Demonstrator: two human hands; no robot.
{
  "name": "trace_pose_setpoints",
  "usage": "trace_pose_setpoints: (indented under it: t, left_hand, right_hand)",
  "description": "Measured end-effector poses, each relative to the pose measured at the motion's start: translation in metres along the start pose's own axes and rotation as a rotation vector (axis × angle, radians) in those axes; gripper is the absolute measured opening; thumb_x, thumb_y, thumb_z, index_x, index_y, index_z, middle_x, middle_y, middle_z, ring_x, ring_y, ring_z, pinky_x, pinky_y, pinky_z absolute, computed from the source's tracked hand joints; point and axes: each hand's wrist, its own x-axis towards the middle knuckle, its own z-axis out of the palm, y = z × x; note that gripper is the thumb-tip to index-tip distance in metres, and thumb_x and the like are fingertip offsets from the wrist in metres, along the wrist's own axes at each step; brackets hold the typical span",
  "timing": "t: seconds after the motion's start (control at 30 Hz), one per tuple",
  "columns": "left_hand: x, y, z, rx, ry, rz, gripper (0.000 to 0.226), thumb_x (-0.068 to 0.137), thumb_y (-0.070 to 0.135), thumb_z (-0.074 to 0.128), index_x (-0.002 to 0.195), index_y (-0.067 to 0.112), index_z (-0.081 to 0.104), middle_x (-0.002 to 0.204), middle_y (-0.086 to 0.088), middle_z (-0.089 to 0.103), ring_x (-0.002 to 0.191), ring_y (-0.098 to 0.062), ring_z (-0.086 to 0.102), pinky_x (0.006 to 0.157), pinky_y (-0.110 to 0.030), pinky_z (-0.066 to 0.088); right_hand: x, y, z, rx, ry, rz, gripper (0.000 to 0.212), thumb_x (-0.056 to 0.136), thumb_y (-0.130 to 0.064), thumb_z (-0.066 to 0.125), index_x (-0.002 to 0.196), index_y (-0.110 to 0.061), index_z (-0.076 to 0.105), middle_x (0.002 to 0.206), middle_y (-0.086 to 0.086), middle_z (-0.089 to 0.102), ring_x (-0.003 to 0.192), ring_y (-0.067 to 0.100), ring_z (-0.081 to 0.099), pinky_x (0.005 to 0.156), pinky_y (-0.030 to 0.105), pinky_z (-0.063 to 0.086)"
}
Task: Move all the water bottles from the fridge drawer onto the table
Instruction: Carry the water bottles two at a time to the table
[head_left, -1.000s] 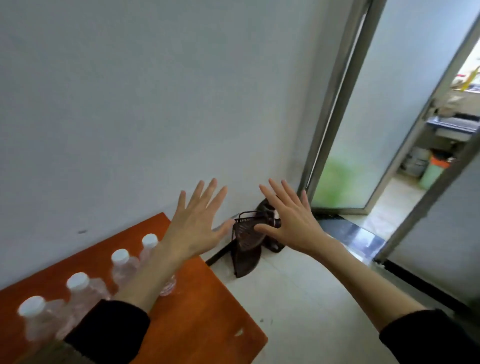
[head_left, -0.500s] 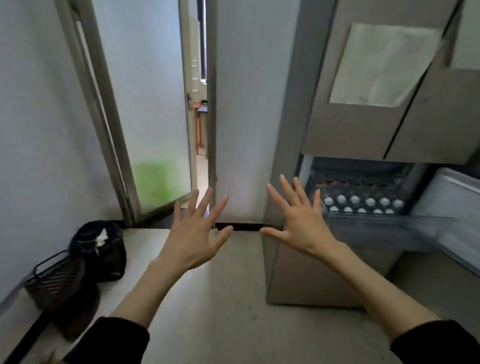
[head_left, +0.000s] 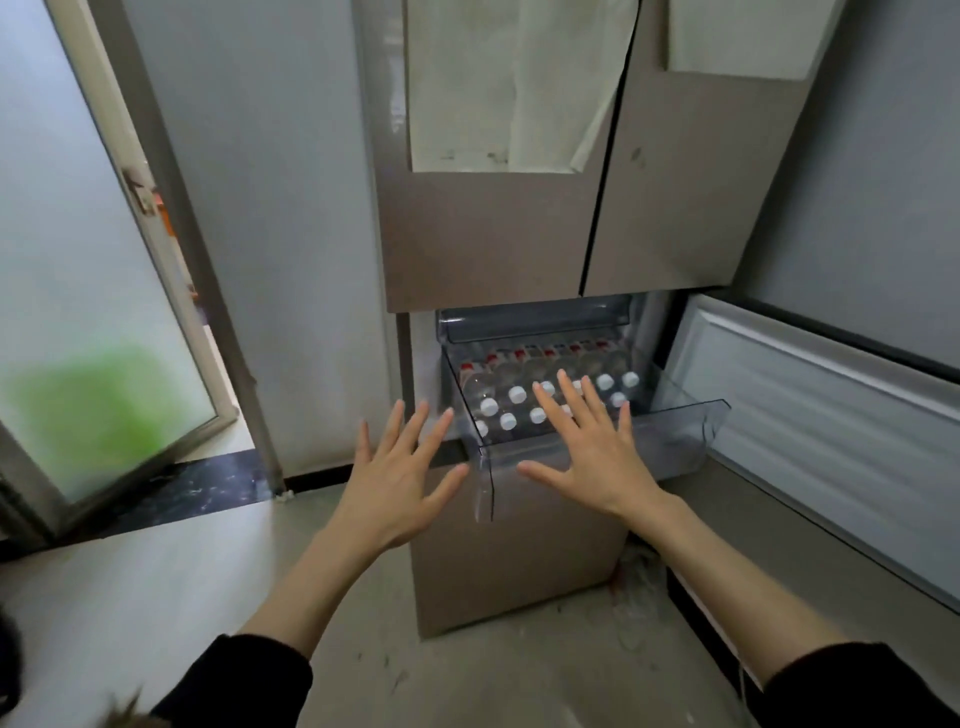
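Note:
A clear plastic fridge drawer (head_left: 680, 434) is pulled out below the brown fridge doors. In it stand several water bottles (head_left: 517, 395) with white caps and red labels, packed in rows. My right hand (head_left: 592, 457) is spread flat in front of the drawer's front edge and covers some caps. My left hand (head_left: 400, 478) is spread too, just left of the drawer's corner, in front of the fridge's side. Both hands hold nothing. The table is out of view.
The brown fridge (head_left: 493, 234) fills the middle. Its open lower door (head_left: 831, 431) juts out at the right. A frosted glass door (head_left: 88, 312) and a doorway are at the left, with pale floor (head_left: 156, 587) below.
My view has swung right from the orange table with bottles, past the doorway, to face the fridge. The drawer is now closer and centred. Both hands stay spread and empty.

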Motion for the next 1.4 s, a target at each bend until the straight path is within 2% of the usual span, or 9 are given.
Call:
trace_pose_setpoints:
  t: [0.3, 0.47, 0.67, 0.77, 0.93, 1.07, 1.13, 1.23, 1.4]
  left_hand:
    - [0.143, 0.027, 0.053, -0.139, -0.103, -0.076, 0.063, 0.094, 0.051, 0.030, 0.148, 0.029, 0.006, 0.159, 0.000, 0.001, 0.145, -0.022, -0.008, 0.114, -0.050, -0.007]
    - [0.197, 0.041, 0.087, -0.353, -0.021, -0.135, 0.056, 0.093, 0.023, 0.048, 0.144, 0.013, 0.026, 0.153, -0.011, 0.025, 0.141, -0.026, 0.022, 0.115, -0.036, 0.018]
    - [0.245, 0.047, 0.142, -0.507, -0.062, -0.516, 0.032, 0.091, 0.014, 0.045, 0.122, 0.006, 0.047, 0.115, -0.020, 0.061, 0.103, -0.035, 0.058, 0.082, -0.039, 0.048]
    - [0.270, 0.045, 0.158, -0.558, -0.118, -0.704, 0.028, 0.092, 0.014, 0.044, 0.116, 0.002, 0.052, 0.111, -0.022, 0.063, 0.101, -0.037, 0.060, 0.082, -0.038, 0.048]
    - [0.296, 0.045, 0.173, -1.031, -0.019, -1.040, 0.029, 0.087, 0.009, 0.056, 0.115, 0.004, 0.059, 0.109, -0.018, 0.062, 0.094, -0.029, 0.058, 0.079, -0.035, 0.050]
    - [0.299, 0.044, 0.181, -1.224, 0.080, -1.172, 0.028, 0.081, 0.003, 0.063, 0.108, -0.002, 0.060, 0.095, -0.015, 0.062, 0.086, -0.026, 0.059, 0.071, -0.033, 0.051]
    - [0.300, 0.043, 0.184, -1.243, 0.092, -1.208, 0.037, 0.077, 0.007, 0.070, 0.110, -0.004, 0.060, 0.093, -0.016, 0.062, 0.080, -0.025, 0.059, 0.068, -0.031, 0.050]
    - [0.298, 0.047, 0.180, -1.185, 0.075, -1.223, 0.056, 0.073, 0.019, 0.075, 0.117, -0.005, 0.050, 0.094, -0.018, 0.061, 0.065, -0.019, 0.055, 0.046, -0.020, 0.044]
    - [0.281, 0.071, 0.142, -0.881, 0.123, -1.039, 0.047, 0.079, 0.019, 0.065, 0.112, 0.003, 0.036, 0.097, -0.012, 0.056, 0.084, -0.027, 0.057, 0.069, -0.032, 0.046]
  right_hand:
    - [0.112, 0.080, 0.028, 0.186, -0.089, 0.016, 0.080, 0.087, -0.053, 0.049, 0.148, -0.031, 0.003, 0.158, -0.001, -0.009, 0.145, 0.020, -0.014, 0.118, 0.043, -0.001]
    - [0.167, 0.112, 0.054, 0.382, -0.175, 0.068, 0.066, 0.090, -0.040, 0.053, 0.146, -0.021, 0.024, 0.155, 0.003, 0.023, 0.142, 0.020, 0.022, 0.113, 0.036, 0.028]
    - [0.228, 0.129, 0.099, 0.768, -0.335, 0.352, 0.044, 0.094, -0.025, 0.049, 0.132, -0.005, 0.042, 0.134, 0.014, 0.050, 0.124, 0.026, 0.047, 0.098, 0.031, 0.037]
    - [0.257, 0.132, 0.121, 0.886, -0.419, 0.417, 0.030, 0.095, -0.024, 0.047, 0.117, -0.005, 0.052, 0.103, 0.009, 0.058, 0.108, 0.028, 0.055, 0.100, 0.041, 0.045]
    - [0.297, 0.136, 0.152, 1.118, -0.527, 0.587, 0.035, 0.094, -0.024, 0.049, 0.123, -0.004, 0.050, 0.122, 0.012, 0.057, 0.112, 0.029, 0.057, 0.089, 0.039, 0.053]
    - [0.310, 0.135, 0.171, 1.318, -0.569, 0.677, 0.029, 0.091, -0.024, 0.057, 0.111, -0.004, 0.055, 0.098, 0.009, 0.061, 0.099, 0.025, 0.061, 0.084, 0.034, 0.054]
    - [0.314, 0.135, 0.176, 1.283, -0.544, 0.711, 0.034, 0.088, -0.025, 0.061, 0.108, 0.002, 0.059, 0.086, 0.006, 0.064, 0.090, 0.023, 0.064, 0.091, 0.040, 0.053]
    - [0.313, 0.136, 0.170, 1.247, -0.553, 0.693, 0.027, 0.086, -0.023, 0.063, 0.102, -0.002, 0.060, 0.092, 0.008, 0.067, 0.090, 0.023, 0.066, 0.093, 0.039, 0.052]
    - [0.294, 0.145, 0.135, 1.234, -0.530, 0.582, 0.011, 0.088, -0.016, 0.060, 0.083, -0.008, 0.054, 0.074, 0.001, 0.058, 0.062, 0.008, 0.060, 0.065, 0.019, 0.053]
